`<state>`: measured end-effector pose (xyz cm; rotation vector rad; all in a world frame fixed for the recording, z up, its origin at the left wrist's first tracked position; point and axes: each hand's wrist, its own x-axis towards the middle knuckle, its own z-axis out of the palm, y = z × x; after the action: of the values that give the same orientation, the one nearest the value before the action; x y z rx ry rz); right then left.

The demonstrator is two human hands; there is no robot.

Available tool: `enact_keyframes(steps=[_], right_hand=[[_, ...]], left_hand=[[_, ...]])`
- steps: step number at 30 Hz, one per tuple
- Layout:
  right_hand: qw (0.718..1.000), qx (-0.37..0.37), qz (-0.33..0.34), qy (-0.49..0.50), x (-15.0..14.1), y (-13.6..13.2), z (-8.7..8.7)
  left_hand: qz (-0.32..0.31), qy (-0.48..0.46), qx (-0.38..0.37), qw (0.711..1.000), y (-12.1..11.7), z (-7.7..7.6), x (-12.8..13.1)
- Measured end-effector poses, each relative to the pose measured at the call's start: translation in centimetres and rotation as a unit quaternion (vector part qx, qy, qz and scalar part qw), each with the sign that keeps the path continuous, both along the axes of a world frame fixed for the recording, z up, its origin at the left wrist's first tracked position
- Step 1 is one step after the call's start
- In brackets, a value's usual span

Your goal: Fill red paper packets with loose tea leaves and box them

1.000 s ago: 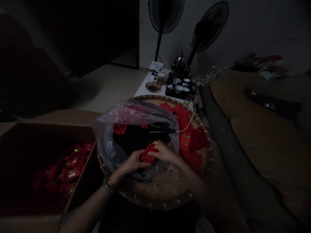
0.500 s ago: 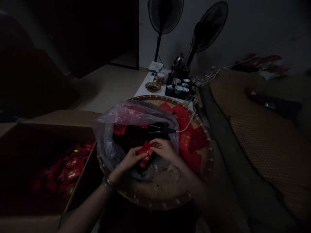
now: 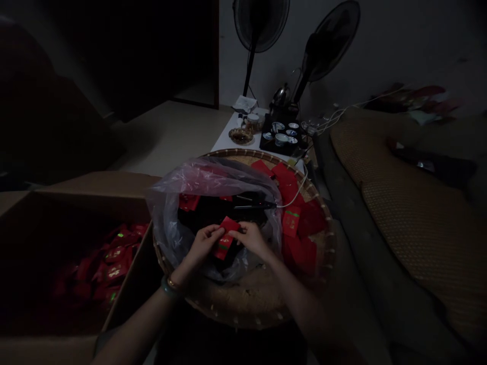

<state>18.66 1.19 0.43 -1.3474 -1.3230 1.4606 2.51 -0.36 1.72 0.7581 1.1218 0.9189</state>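
A small red packet [image 3: 224, 244] with a green band and gold print is pinched between both hands. My left hand [image 3: 205, 241] grips its left edge with thumb and fingers, and my right hand [image 3: 251, 238] grips its right edge. Below it lies a clear plastic bag [image 3: 163, 223] with its mouth open over dark contents, on a round woven bamboo tray [image 3: 243, 304]. A dark wand-like tool [image 3: 254, 206] with a white cord rests across the bag, just beyond my hands. More red packets [image 3: 291, 220] lie on the tray's right side.
At the left stands a cardboard box [image 3: 129, 268] with many red packets [image 3: 114, 256] inside. Beyond the tray, a white table [image 3: 224, 139] carries a black tea tray with cups [image 3: 281, 138]. Two fans [image 3: 261, 25] stand behind. A seat with a woven mat [image 3: 403, 203] is at the right.
The packet now sits more upright and its green band shows. My left thumb has moved up to its upper edge, and my right hand has lowered slightly along its right side.
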Motion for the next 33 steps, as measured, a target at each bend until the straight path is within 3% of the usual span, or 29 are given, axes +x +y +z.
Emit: enact_keyframes(steps=[12,16,19,23,28,33], right_hand=[[1.000,-0.006,-0.013,0.024,0.0,-0.2,-0.1],[1.000,0.007,-0.012,0.002,0.1,-0.2,-0.4],[0.999,0.026,-0.011,-0.015,0.0,-0.3,-0.5],[0.996,0.084,-0.002,-0.038,0.1,-0.2,0.1],[0.980,0.156,0.005,-0.126,0.3,0.0,1.1],[0.976,0.162,0.026,-0.141,-0.1,0.0,1.9]], left_hand=[[-0.005,-0.017,-0.015,1.000,0.0,0.0,-0.1],[-0.081,-0.013,-0.001,0.997,-0.1,-0.1,-0.2],[-0.141,0.004,-0.020,0.990,-0.3,-0.1,-0.3],[-0.151,0.020,-0.024,0.988,-0.3,-0.3,-0.3],[-0.155,0.047,0.026,0.987,-0.2,-0.3,-0.4],[-0.166,0.057,0.013,0.984,-0.3,-0.2,-0.3]])
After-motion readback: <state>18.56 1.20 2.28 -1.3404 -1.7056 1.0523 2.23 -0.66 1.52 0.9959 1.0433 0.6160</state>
